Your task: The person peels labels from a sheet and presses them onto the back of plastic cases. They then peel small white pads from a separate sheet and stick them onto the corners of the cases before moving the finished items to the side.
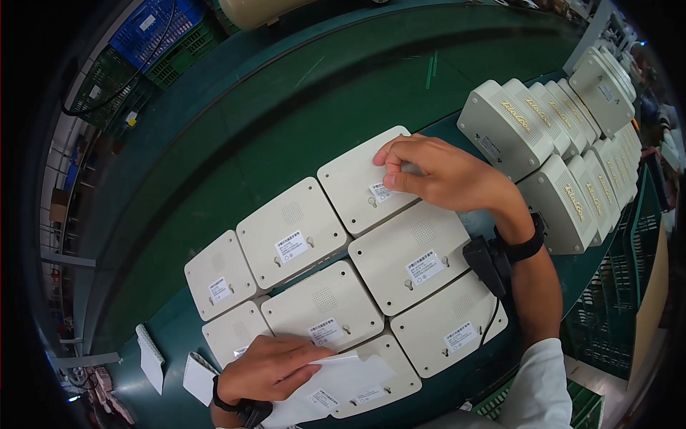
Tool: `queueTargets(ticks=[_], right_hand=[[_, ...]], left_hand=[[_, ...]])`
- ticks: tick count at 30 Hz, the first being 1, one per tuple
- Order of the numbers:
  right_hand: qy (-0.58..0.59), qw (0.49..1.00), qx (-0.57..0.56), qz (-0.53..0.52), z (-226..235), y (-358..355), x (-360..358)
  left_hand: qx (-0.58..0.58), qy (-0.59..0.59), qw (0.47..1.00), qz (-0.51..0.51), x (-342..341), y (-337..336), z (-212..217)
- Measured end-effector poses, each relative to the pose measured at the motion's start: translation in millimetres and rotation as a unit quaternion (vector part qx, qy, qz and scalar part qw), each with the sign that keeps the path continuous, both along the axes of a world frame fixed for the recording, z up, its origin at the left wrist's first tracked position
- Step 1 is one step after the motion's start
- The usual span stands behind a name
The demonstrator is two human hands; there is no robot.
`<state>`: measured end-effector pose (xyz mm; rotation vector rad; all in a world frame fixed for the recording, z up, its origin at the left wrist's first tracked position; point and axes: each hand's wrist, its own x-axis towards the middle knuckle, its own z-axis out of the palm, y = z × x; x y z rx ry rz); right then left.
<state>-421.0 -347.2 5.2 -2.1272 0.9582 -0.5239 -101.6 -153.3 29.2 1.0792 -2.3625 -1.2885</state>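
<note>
My right hand (443,171) reaches over the far-right cream plastic casing (350,161) in the group on the table. Its thumb and fingers are drawn together at a small white printed label (381,191), partly hidden by the thumb. Whether the label is fully stuck down I cannot tell. Low in the middle, my left hand (268,368) pinches a pale, glossy label sheet (343,375) between thumb and fingers. That sheet overlaps a near casing (400,365). Several other casings around my hands, such as one in the middle (411,257), bear similar labels beside keyhole slots.
Stacked cream casings (547,125) with gold lettering stand at the right. White sheet stacks (150,361) lie at the left of the green table (214,171). Blue (153,32) and green crates (107,86) stand at the far left. A dark cable (491,322) hangs from my right wrist.
</note>
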Motion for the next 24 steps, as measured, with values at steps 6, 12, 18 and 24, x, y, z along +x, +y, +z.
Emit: queueTargets(ticks=[6, 12, 18, 24], right_hand=[[-0.055, 0.988, 0.139, -0.031, 6.2, -2.9, 0.3], [-0.046, 0.992, 0.118, -0.006, 4.5, -6.7, -4.9], [-0.024, 0.997, 0.073, 0.006, 2.4, -6.7, -1.5], [-0.019, 0.998, 0.058, 0.008, 1.3, -7.6, -1.1]], left_hand=[[0.001, 0.007, 1.000, 0.001, 1.9, 1.9, -2.8], [-0.008, 0.003, 1.000, -0.002, -0.9, 1.7, -3.5], [-0.006, -0.007, 1.000, -0.004, 0.5, 1.5, -2.4], [-0.009, -0.001, 1.000, -0.006, 1.2, 1.3, -3.8]])
